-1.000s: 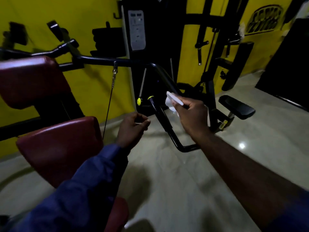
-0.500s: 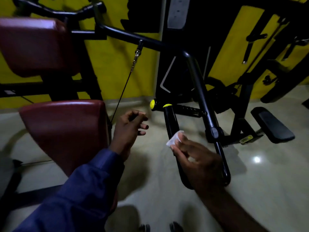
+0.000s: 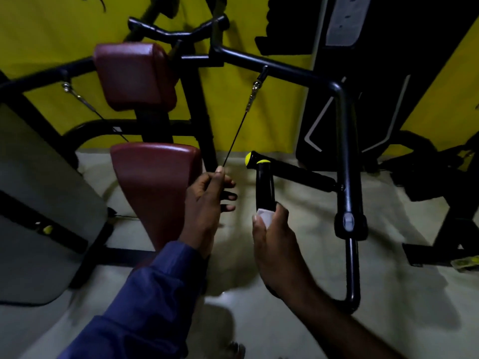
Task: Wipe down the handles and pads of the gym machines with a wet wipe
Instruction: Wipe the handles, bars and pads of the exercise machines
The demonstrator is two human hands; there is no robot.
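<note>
Our right hand (image 3: 277, 244) wraps the wet wipe (image 3: 264, 215) round the lower end of the upright black handle (image 3: 265, 185), gripping both. Our left hand (image 3: 204, 203) hovers loosely curled at the cable (image 3: 237, 136); whether it pinches that cable we cannot tell in this dim light. The wipe is bunched small, so we judge it could slip off or miss the grip's top near the yellow cap (image 3: 263, 161). The grey placard (image 3: 344, 19) at upper right is too blurred to read.
</note>
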